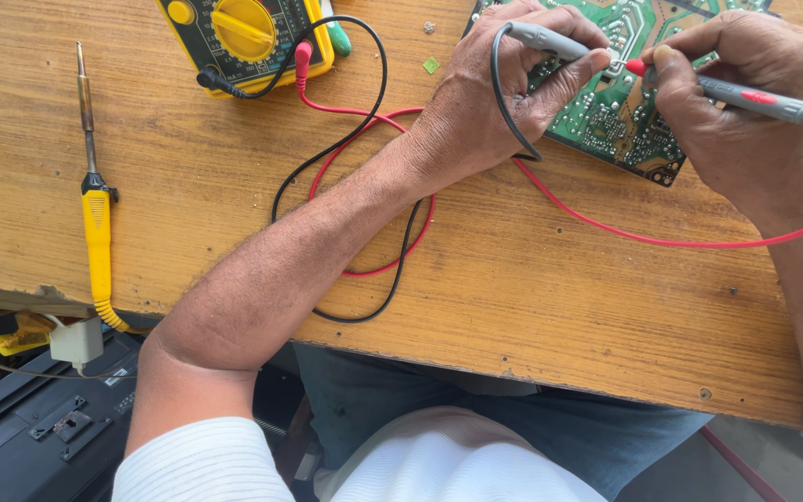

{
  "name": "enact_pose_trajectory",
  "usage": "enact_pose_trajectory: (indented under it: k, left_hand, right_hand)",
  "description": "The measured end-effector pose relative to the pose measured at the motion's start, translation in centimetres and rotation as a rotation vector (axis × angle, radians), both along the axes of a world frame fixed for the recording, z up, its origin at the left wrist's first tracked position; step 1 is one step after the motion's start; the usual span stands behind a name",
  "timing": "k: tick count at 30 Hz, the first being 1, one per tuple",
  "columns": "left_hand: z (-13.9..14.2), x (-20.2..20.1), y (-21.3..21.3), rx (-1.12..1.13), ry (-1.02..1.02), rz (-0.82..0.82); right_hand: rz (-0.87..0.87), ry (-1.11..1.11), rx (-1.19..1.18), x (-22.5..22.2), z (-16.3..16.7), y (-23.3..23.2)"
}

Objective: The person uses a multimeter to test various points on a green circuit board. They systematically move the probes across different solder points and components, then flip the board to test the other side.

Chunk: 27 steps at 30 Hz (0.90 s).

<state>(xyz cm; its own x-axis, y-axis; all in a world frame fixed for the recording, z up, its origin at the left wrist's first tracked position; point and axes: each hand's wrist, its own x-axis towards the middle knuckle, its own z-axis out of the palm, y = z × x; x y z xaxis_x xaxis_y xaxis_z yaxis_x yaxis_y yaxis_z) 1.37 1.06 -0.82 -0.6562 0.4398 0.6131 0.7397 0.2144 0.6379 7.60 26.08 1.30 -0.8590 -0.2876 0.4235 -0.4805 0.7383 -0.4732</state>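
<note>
Board: green board (620, 112) at the far right of the bench (532, 297).
Left hand (494, 102): fingers closed on black probe (550, 39), tip on board.
Right hand (745, 102): pinching red probe (755, 98) (tips nearly meet).
Far left: yellow meter (243, 37); soldering iron (95, 204).

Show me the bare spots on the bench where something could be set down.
Bare wood lies between the soldering iron and the looped leads, and along the table front edge. It is crowded around the circuit board, both hands and the multimeter.
</note>
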Motion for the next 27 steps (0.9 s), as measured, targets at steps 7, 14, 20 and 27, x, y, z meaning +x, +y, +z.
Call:
enact_pose_trajectory:
  k: [7, 14, 20, 27]
  left_hand:
    - [0.00, 0.00, -0.16, 0.002, 0.012, -0.005]
    - [-0.10, -0.11, -0.23, 0.006, 0.003, -0.010]
    - [-0.15, -0.02, -0.03, -0.001, -0.002, 0.003]
    - [-0.04, -0.06, -0.08, -0.013, -0.012, 0.009]
  right_hand:
    - [0.028, 0.022, 0.000, -0.10, -0.01, -0.04]
    - [-0.009, -0.023, -0.014, -0.13, 0.14, -0.26]
    - [-0.014, -0.013, -0.002, -0.01, 0.34, -0.32]
    - [0.032, 0.039, 0.021, -0.15, 0.57, -0.38]
